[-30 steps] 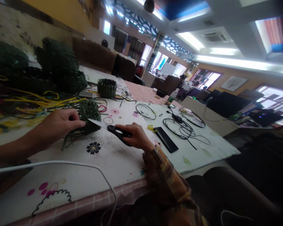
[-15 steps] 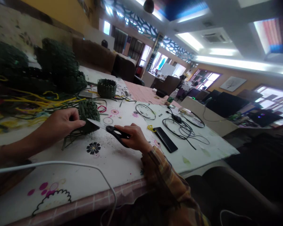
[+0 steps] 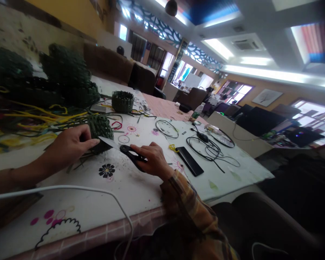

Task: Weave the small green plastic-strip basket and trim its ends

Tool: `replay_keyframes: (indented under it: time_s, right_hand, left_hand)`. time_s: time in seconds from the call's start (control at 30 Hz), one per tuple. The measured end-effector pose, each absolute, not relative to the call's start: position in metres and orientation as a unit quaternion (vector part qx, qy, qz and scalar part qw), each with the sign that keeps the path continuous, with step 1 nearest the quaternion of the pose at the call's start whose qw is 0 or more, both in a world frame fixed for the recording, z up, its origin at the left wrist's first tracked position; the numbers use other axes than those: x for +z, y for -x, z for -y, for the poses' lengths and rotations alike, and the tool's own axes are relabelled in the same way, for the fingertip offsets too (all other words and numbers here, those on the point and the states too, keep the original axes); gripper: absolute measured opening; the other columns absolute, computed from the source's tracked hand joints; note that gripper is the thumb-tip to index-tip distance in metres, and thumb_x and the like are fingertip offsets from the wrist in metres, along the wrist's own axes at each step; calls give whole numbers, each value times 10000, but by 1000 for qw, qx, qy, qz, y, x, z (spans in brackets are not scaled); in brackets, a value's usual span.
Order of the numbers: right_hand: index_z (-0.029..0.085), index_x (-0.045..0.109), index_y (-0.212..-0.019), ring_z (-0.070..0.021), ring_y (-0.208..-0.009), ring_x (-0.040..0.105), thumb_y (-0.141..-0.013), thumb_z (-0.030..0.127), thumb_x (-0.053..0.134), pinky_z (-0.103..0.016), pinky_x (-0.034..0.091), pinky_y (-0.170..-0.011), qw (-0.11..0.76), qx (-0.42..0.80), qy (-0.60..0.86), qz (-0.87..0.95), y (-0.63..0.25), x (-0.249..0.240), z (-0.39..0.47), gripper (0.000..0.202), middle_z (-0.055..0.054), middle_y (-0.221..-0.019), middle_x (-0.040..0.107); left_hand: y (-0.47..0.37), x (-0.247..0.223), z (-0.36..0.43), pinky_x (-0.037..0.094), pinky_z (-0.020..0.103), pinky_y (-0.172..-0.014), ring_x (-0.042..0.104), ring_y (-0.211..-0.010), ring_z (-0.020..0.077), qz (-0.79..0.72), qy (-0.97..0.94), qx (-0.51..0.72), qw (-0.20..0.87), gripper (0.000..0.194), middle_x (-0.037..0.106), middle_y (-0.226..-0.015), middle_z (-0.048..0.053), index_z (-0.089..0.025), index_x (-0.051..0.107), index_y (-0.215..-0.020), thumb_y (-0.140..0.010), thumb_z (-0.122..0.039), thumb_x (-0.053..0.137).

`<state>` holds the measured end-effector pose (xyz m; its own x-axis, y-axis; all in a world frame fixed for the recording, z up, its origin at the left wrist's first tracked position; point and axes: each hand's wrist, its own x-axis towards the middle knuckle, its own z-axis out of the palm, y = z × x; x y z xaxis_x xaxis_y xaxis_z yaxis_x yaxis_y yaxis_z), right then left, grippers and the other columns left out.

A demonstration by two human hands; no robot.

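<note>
A small dark green woven basket [image 3: 100, 126] lies tilted on the floral tablecloth [image 3: 130, 187], with loose strip ends poking out below it. My left hand [image 3: 75, 142] is closed on the basket's near side, thumb pointing right; what exactly its fingers pinch is hidden. Black-handled scissors [image 3: 128, 150] are gripped in my right hand [image 3: 154, 159]. Their blades look closed together, and the tip lies over the basket right by my left thumb.
More green baskets [image 3: 66, 68] and yellow and green strips [image 3: 40, 117] crowd the left. Another small basket [image 3: 122, 101] stands behind. A black flat object [image 3: 190, 161], coiled cables [image 3: 206, 146] and a bottle [image 3: 197, 110] lie to the right. A white cable [image 3: 78, 187] crosses the foreground.
The basket and both hands have shifted very slightly left. The scissors stay at the left thumb, and both hands keep their hold.
</note>
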<state>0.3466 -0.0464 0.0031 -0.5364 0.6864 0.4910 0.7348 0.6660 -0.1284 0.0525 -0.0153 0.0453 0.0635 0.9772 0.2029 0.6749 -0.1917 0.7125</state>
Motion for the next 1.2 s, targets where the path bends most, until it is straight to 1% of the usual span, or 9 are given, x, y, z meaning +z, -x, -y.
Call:
replay_keyframes:
  time_s: [0.17,0.27,0.43,0.67,0.8,0.87,0.97,1.07,1.2]
  right_hand:
    - [187,694,-1365,-143,-751,676,-929,301,669,-323,358,-784,268,-30,415,869,-350,4,42,451,-30,-831,771]
    - [238,682,-1386,-169,-805,692,-930,302,670,-330,364,-803,264,-32,518,813,-353,6,36,461,-43,-907,792]
    - [305,700,-1330,-228,-955,698,-943,290,616,-329,380,-788,128,-17,700,702,-358,6,26,397,-71,-1061,788]
    - [237,783,-1132,-273,-1101,645,-990,317,573,-365,449,-892,66,-16,699,712,-358,9,33,266,-120,-1157,712]
    - [218,658,-1419,-310,-1312,542,-1014,441,603,-470,437,-1109,214,-3,656,724,-343,13,33,465,-169,-1383,617]
    - [261,488,-1578,-290,-1411,491,-933,540,711,-462,440,-1166,342,106,553,752,-327,11,29,737,-150,-1538,522]
    - [379,295,-1659,-299,-1518,416,-817,667,771,-475,498,-1143,436,323,402,738,-294,4,20,1009,-55,-1687,382]
    - [362,437,-1595,-294,-1557,380,-712,665,855,-486,339,-1291,495,392,380,676,-263,-2,13,1023,-26,-1649,447]
    - [339,525,-1523,-273,-1517,439,-716,629,863,-480,359,-1286,526,469,374,603,-242,0,9,922,-17,-1554,553]
  left_hand:
    - [-46,42,5,336,295,-589,427,-623,149,-544,-682,420,248,398,484,-680,-55,-247,496,-774,-636,-577,668]
    - [-39,50,3,373,281,-637,444,-700,143,-521,-659,461,287,428,493,-784,-51,-243,506,-843,-598,-519,724]
    - [-36,65,9,473,270,-688,525,-766,151,-496,-650,441,371,455,562,-819,-44,-242,535,-843,-524,-444,789]
    - [-43,61,14,603,328,-743,661,-811,190,-473,-629,432,441,541,687,-905,-13,-252,614,-984,-519,-424,832]
    - [-43,62,17,646,405,-824,732,-878,243,-466,-641,386,472,640,751,-954,11,-253,625,-1100,-530,-440,848]
    - [-44,59,20,649,398,-845,751,-937,261,-457,-660,362,474,666,775,-1004,27,-256,621,-1149,-557,-452,854]
    - [-47,51,23,650,353,-797,762,-930,263,-432,-686,354,468,662,789,-1009,34,-268,612,-1171,-587,-460,857]
    - [-48,47,23,634,309,-698,754,-830,246,-422,-697,377,441,640,780,-918,20,-267,606,-1163,-604,-469,842]
    - [-41,49,16,640,321,-707,764,-843,255,-428,-681,377,460,665,779,-896,19,-263,562,-1173,-602,-467,835]
